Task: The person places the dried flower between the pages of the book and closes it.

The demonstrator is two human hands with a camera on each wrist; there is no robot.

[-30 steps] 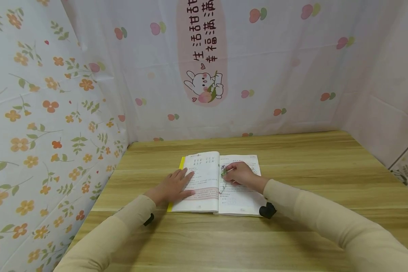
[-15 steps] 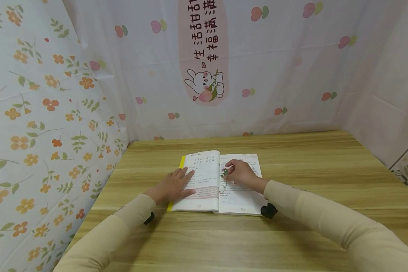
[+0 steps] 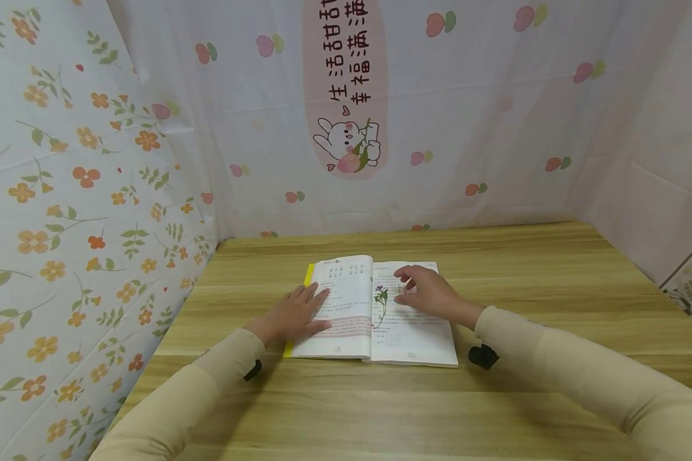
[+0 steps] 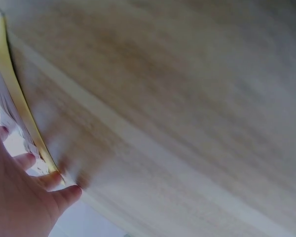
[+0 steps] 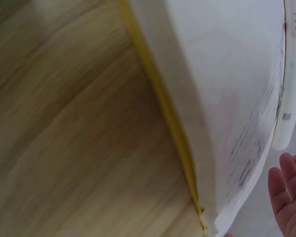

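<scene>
An open book [image 3: 418, 346] with printed pages and a yellow cover edge lies on the wooden table. On its right page, close to the spine, is a small sprig with a purple flower [image 3: 382, 297], green leaves and a thin stem. My left hand [image 3: 293, 314] rests on the left page with fingers spread; the left wrist view has its fingers at the yellow edge of the book [image 4: 27, 113]. Just right of the sprig, my right hand [image 3: 432, 296] is over the right page, thumb and fingers apart, holding nothing. Fingers of that hand [image 5: 290, 190] also appear in the right wrist view.
The wooden table [image 3: 352, 410] extends around the book on all sides. A white curtain with a rabbit print [image 3: 346, 144] hangs behind the table, and a flower-patterned cloth [image 3: 92, 224] hangs along the left.
My right hand has let go of the sprig and drawn away to the right, leaving it on the page. The left hand has stayed where it was.
</scene>
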